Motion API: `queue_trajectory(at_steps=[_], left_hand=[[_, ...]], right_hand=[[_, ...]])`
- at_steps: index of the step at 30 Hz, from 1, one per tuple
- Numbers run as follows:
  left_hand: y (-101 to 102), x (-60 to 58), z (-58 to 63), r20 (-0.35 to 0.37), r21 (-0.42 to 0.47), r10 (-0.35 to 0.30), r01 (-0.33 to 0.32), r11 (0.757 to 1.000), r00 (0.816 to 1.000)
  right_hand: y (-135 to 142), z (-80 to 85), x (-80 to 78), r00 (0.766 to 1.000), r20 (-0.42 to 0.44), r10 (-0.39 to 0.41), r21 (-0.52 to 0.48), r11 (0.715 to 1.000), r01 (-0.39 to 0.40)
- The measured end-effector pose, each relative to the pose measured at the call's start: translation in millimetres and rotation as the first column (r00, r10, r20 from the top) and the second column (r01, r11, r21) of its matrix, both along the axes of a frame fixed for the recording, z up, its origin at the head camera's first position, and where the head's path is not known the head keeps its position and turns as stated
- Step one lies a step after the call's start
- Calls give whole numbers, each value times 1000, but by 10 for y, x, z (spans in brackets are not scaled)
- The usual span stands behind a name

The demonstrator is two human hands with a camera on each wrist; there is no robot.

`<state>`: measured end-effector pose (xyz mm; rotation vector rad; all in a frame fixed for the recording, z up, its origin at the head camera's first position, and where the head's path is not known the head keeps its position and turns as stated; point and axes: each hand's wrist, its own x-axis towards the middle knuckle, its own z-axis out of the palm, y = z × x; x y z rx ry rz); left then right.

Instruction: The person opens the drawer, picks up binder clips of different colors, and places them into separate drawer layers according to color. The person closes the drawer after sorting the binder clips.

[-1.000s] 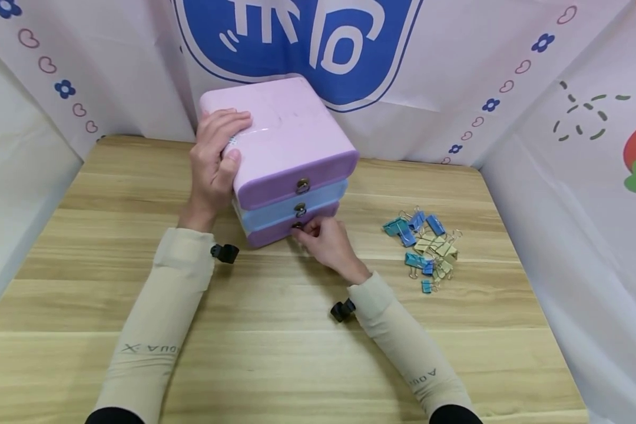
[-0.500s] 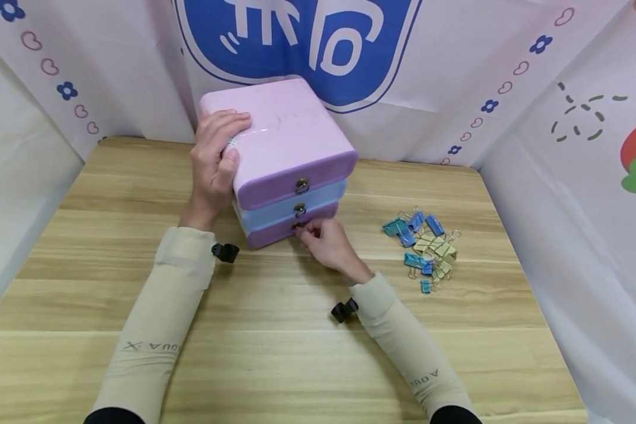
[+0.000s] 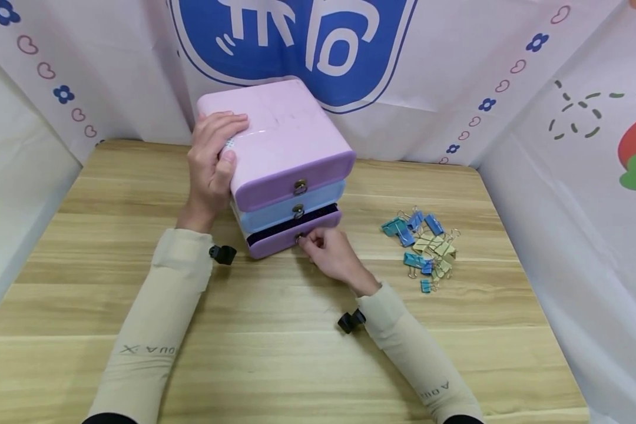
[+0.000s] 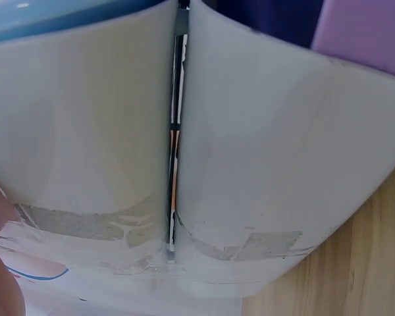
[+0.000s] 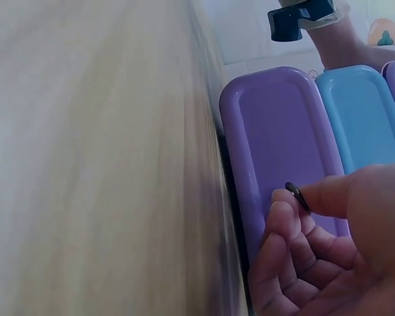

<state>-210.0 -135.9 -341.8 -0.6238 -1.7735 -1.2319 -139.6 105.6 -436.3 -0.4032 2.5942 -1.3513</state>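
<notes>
A three-tier drawer box [image 3: 291, 132] with a pink top stands at the back of the table. My left hand [image 3: 209, 159] rests on its upper left edge, fingers lying across the top. With thumb and forefinger my right hand [image 3: 333, 254] pinches the small dark ring pull [image 5: 295, 193] of the purple bottom drawer [image 3: 272, 242]. That drawer is out a little, and a dark strip shows behind its front. The blue middle drawer [image 3: 265, 219] and purple top drawer [image 3: 267, 191] are in. In the left wrist view, the box's pale side wall [image 4: 270, 151] fills most of the picture.
A loose pile of blue, teal and yellow binder clips [image 3: 426, 244] lies on the wooden table [image 3: 275, 353], right of the box. White printed cloth [image 3: 429, 76] hangs behind and along both sides.
The bottom drawer has slid out slightly toward me, along with my right hand. A dark gap has appeared above its front. My left hand keeps its place on the box.
</notes>
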Motion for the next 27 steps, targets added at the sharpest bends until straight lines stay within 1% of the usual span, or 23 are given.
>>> queue_trajectory(at_steps=[5, 11, 18, 24, 27], left_hand=[[22, 66, 62, 6, 2, -7, 7, 1000, 1000], [38, 84, 109, -3, 18, -12, 12, 1000, 1000], [42, 83, 104, -3, 34, -9, 10, 999, 1000], [47, 72, 78, -1, 32, -3, 3, 999, 1000], [56, 63, 63, -1, 28, -4, 4, 1000, 1000]], right_hand=[[40, 14, 72, 1000, 21, 0, 7, 1000, 0], [86, 43, 156, 999, 47, 8, 11, 1000, -9], [134, 45, 247, 998, 65, 15, 24, 1000, -17], [169, 31, 299, 999, 22, 27, 74, 997, -28], [195, 25, 327, 1000, 13, 27, 89, 996, -28]])
